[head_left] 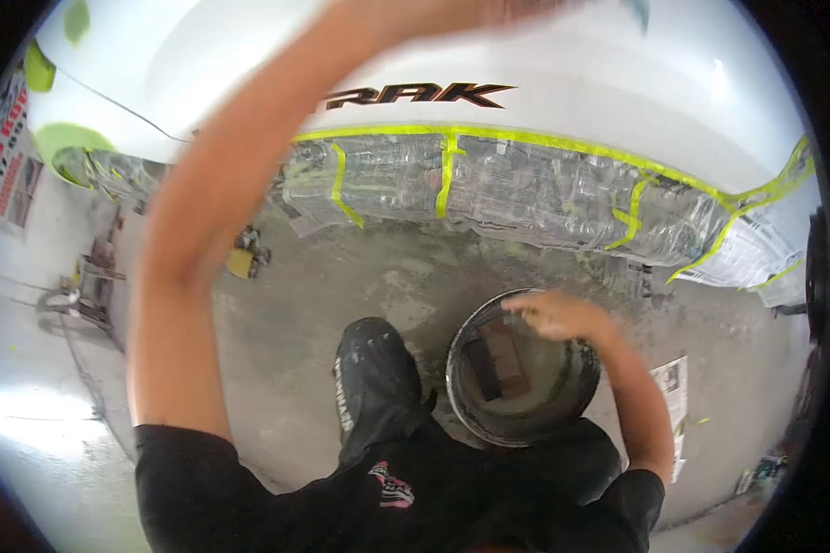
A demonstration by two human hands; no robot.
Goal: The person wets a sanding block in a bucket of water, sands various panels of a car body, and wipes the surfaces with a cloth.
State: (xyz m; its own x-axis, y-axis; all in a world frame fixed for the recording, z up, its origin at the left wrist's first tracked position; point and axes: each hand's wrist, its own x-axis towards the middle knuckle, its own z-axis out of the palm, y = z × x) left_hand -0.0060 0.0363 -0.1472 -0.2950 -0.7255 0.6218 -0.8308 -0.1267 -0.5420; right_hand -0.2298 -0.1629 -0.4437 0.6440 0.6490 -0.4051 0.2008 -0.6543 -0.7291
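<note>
My left arm reaches up across the white painted panel (581, 69) with dark "RAK" lettering. My left hand (452, 17) is blurred at the top edge, its fingers smeared; a teal shape (638, 13) shows farther right, and I cannot tell whether the hand touches it. Over the round bucket (454, 392), my right hand (558, 315) has its fingers closed around something small and unclear near the rim. Murky liquid fills the bucket, with a dark and brown rectangular piece (505, 358) in it.
Taped newspaper and plastic masking (535, 189) runs below the panel. My shoe (369, 364) is left of the bucket. A small object with yellow (242, 263) lies on the concrete floor (286, 369). Newspaper (671, 396) lies at the right, and a lettered banner (7, 152) hangs far left.
</note>
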